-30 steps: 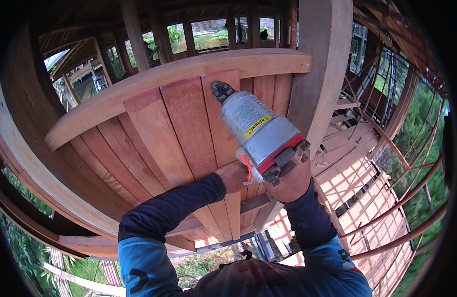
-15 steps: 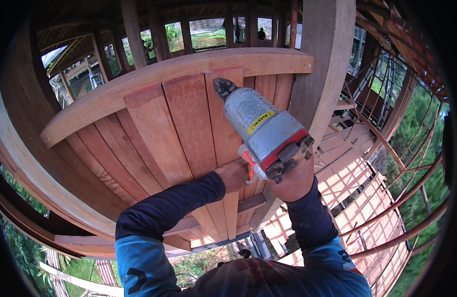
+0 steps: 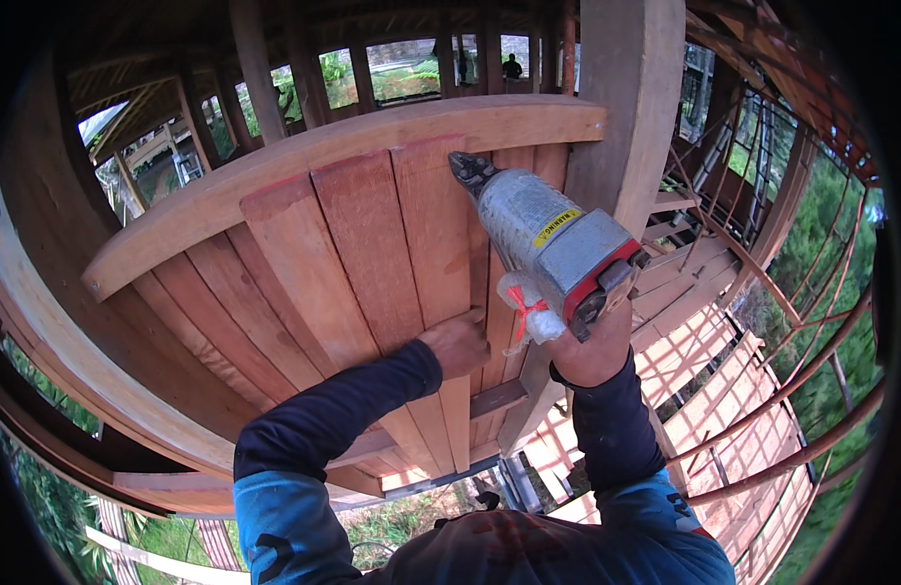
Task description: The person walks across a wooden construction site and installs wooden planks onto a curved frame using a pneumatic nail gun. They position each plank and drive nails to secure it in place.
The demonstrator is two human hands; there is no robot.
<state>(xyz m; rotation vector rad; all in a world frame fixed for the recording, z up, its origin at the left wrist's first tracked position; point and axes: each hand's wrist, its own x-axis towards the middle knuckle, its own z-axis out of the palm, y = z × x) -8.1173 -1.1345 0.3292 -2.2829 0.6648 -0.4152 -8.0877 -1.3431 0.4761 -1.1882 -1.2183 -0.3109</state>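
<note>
My right hand is wrapped round the grip of a grey-and-red pneumatic nail gun, which hides most of the fingers. Its dark nose points up and left, at the upper right edge of a reddish wooden plank; whether it touches the wood I cannot tell. A white wrapping tied with a red strip hangs at the gun's side. Lower on the same plank, my left hand is closed at its right edge, fingertips partly hidden. Two more raised planks lie to the left, over a layer of boards.
A curved wooden rail crosses above the planks, meeting a thick post at the right. Beyond the post are bent metal bars and a sunlit plank surface lower down. A distant person shows at the back.
The nail gun and my right hand have shifted right, taking the nose to the plank's right edge. My left hand, partly covered before, now shows more fully, its fingers closed at the plank's edge.
</note>
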